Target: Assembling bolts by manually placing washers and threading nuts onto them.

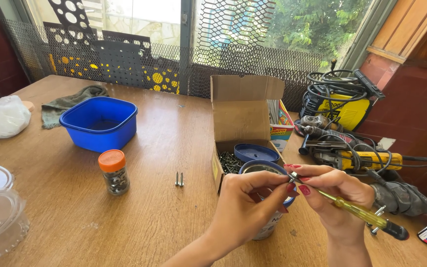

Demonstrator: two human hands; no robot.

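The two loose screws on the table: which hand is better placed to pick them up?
Probably the left hand: it is nearer the two screws, and the right hand holds the yellow screwdriver.

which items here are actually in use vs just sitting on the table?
In use: left hand, right hand, yellow-handled screwdriver, small metal part pinched at its tip, open round tin under the hands.

Lying about: cardboard box of screws, two loose screws, orange-lidded jar, blue tub, power tools, white bag.
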